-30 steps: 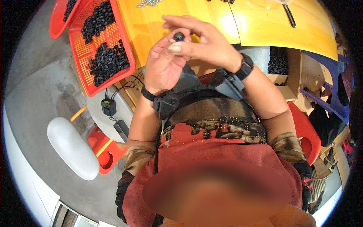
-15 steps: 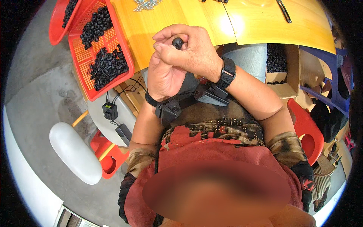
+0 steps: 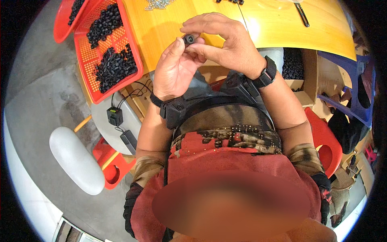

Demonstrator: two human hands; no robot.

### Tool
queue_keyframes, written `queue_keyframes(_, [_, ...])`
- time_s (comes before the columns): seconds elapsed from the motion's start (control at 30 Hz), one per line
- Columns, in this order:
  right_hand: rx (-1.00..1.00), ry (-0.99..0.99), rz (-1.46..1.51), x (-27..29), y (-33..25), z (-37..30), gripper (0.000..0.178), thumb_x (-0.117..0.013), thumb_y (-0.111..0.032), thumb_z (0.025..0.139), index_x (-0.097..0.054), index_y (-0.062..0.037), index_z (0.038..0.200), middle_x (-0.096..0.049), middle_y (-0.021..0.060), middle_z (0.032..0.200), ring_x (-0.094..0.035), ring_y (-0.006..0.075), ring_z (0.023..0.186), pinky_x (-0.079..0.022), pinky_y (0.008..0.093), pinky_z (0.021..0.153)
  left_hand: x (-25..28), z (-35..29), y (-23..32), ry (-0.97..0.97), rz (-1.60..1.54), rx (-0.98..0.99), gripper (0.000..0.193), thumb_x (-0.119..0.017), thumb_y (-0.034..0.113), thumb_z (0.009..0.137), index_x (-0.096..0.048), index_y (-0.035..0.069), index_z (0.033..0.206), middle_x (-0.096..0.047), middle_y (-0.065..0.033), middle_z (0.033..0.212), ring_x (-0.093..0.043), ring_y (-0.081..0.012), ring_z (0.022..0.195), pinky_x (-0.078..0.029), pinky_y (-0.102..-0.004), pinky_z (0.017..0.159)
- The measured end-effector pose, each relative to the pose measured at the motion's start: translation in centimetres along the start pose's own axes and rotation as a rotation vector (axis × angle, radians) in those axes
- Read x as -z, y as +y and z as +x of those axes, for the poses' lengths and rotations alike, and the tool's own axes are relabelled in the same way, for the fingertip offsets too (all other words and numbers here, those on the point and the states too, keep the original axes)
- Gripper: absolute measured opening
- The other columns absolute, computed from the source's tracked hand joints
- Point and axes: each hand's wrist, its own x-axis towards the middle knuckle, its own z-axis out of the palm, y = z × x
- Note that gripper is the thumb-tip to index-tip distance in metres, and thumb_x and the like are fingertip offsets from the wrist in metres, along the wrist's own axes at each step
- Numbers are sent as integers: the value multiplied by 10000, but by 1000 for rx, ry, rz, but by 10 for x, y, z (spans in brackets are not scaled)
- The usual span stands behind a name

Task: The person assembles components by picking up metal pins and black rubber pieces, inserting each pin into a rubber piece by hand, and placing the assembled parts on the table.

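Above the near edge of the table, my left hand (image 3: 174, 72) pinches a small black round part (image 3: 188, 39) between thumb and fingers. A hole shows in the part's end. My right hand (image 3: 231, 42) is close on the other side, its thumb and fingers spread around the part. The right thumb tip lies just below the part; whether it touches cannot be made out. Left of my hands stands a red plastic basket (image 3: 139, 60) with a pile of black round caps (image 3: 105, 25) and a pile of smaller black pieces (image 3: 115, 68).
On the yellow table (image 3: 161, 28) lie silvery small parts (image 3: 159, 4), several black pieces (image 3: 229, 1) and a black pen-like tool (image 3: 302, 15). A cardboard box (image 3: 309, 76) of black parts stands at the right. Grey stool (image 3: 100, 117) with a black device, lower left.
My right hand has opened and drawn away to the right from around the part. The part stays in my left fingers, slightly higher, with its hole now showing.
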Motion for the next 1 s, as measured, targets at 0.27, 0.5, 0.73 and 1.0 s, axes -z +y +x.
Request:
queue_keyframes(0.27, [29, -69, -70, 0, 1, -7, 246, -663, -86, 691, -616, -15, 923, -612, 127, 913, -579, 276, 857, -465, 339, 764, 4, -1, -2, 27, 131, 15, 257, -493, 205, 891, -556, 3, 1037, -584, -87, 1009, -550, -166, 908, -429, -316, 832])
queue_keyframes(0.5, [9, 22, -131, 5, -4, -11, 243, -644, -92, 690, -617, -20, 921, -611, 120, 920, -583, 269, 860, -468, 332, 760, -3, 7, -3, 52, 75, 58, 208, -498, 165, 886, -577, 7, 996, -602, -71, 959, -566, -152, 883, -440, -311, 839])
queue_keyframes(0.73, [-122, 31, -126, 12, 0, -21, 200, -655, -87, 680, -646, -31, 871, -613, 112, 921, -591, 241, 862, -466, 315, 763, 4, 18, -11, -14, 264, 104, 241, -497, 216, 890, -572, 18, 1004, -614, -49, 912, -574, -121, 787, -453, -260, 723])
queue_keyframes(1.0, [-437, 258, -137, 52, 29, -18, 229, -670, -167, 714, -653, -14, 884, -643, 81, 770, -600, 114, 677, -475, 234, 622, -7, 28, -5, 153, 280, 133, 308, -544, 243, 866, -553, 5, 1062, -602, -48, 898, -533, -79, 714, -446, -196, 636])
